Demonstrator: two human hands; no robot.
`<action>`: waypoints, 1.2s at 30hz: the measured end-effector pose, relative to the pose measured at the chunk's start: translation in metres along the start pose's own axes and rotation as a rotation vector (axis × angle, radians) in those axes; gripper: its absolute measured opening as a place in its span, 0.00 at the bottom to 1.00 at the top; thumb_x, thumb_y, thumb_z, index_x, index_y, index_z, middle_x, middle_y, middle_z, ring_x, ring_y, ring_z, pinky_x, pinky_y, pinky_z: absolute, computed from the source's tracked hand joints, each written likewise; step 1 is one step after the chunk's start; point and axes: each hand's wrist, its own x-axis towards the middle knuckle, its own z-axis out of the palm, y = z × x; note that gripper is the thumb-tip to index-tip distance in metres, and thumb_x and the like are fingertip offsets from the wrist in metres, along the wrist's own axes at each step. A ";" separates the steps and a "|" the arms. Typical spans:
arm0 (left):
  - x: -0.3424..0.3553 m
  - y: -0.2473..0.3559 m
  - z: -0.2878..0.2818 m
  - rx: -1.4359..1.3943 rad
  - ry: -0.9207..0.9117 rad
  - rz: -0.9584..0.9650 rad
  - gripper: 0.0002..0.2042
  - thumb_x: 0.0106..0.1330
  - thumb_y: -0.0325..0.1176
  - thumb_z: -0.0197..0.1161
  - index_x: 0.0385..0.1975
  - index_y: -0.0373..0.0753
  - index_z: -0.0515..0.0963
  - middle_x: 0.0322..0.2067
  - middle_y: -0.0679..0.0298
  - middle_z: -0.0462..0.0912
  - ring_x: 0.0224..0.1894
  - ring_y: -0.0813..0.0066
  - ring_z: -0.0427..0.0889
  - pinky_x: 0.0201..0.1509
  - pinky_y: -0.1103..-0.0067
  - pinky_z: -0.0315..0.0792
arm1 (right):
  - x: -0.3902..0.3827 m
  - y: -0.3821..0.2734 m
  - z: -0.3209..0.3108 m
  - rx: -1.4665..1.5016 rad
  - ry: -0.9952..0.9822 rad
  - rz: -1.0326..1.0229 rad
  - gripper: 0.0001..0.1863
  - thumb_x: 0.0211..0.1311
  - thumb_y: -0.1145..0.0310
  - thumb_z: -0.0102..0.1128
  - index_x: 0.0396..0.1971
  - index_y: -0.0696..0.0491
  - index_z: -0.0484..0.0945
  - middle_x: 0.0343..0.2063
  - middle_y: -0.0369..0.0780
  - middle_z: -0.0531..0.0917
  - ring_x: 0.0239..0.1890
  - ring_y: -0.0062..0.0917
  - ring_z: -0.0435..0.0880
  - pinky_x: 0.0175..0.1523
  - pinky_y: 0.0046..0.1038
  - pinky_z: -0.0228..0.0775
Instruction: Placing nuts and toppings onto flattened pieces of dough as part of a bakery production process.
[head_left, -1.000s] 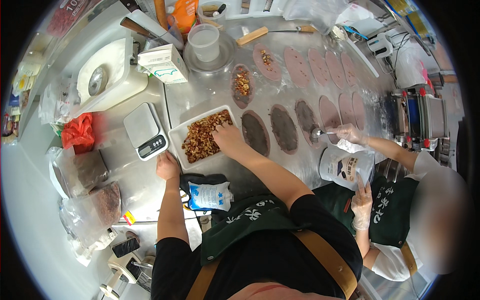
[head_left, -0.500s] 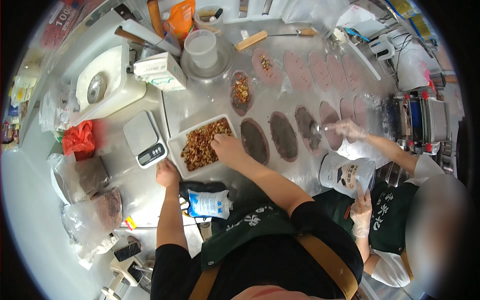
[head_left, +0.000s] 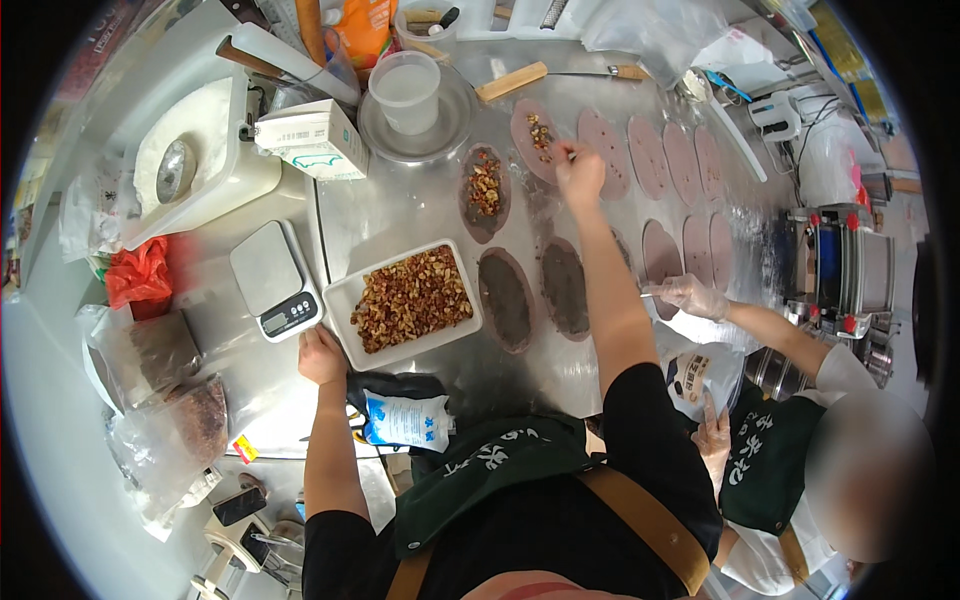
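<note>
My right hand (head_left: 580, 172) reaches over the far row of dough ovals, fingers pinched on nut pieces beside a pink dough oval (head_left: 526, 120) that bears a small pile of nuts. My left hand (head_left: 321, 357) rests curled on the metal table, between the digital scale (head_left: 277, 275) and the corner of a white tray (head_left: 338, 312); whatever its fingers hold, if anything, is hidden. Chopped nuts and reddish bits (head_left: 415, 298) fill the tray. A dark-spread oval (head_left: 470, 222) left of my right hand carries a larger nut pile. Nearer me lie dark-spread ovals (head_left: 505, 300), partly behind my right forearm.
At right, a co-worker's gloved hand (head_left: 692, 297) holds a utensil near the ovals; the other steadies a bag (head_left: 700, 372). A flour bin (head_left: 240, 190), carton (head_left: 315, 140) and plastic tub (head_left: 405, 92) stand at back left. A blue-white pouch (head_left: 405, 418) lies before me.
My right hand has left the nut tray and moved far and right, over the ovals. The left hand stays near the scale. The co-worker's bag has shifted nearer the co-worker.
</note>
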 end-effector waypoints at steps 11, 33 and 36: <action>-0.002 -0.002 0.000 0.016 -0.007 -0.005 0.13 0.63 0.34 0.52 0.16 0.40 0.66 0.19 0.61 0.71 0.18 0.59 0.73 0.18 0.69 0.66 | 0.087 -0.002 0.048 -0.350 -0.477 0.053 0.11 0.46 0.63 0.63 0.33 0.43 0.82 0.33 0.37 0.83 0.40 0.31 0.80 0.43 0.32 0.71; -0.001 -0.002 0.002 0.007 0.007 0.001 0.13 0.62 0.33 0.53 0.15 0.40 0.66 0.18 0.62 0.71 0.17 0.60 0.72 0.17 0.70 0.65 | 0.056 0.036 0.029 1.410 -0.320 0.642 0.10 0.53 0.74 0.59 0.36 0.57 0.75 0.28 0.36 0.79 0.28 0.23 0.78 0.33 0.23 0.73; 0.000 0.000 0.002 0.005 0.007 0.003 0.12 0.62 0.33 0.53 0.15 0.40 0.66 0.18 0.61 0.71 0.17 0.60 0.72 0.17 0.69 0.65 | 0.056 0.035 0.038 0.800 -0.314 0.502 0.09 0.51 0.71 0.62 0.31 0.57 0.77 0.25 0.37 0.80 0.27 0.22 0.79 0.32 0.22 0.72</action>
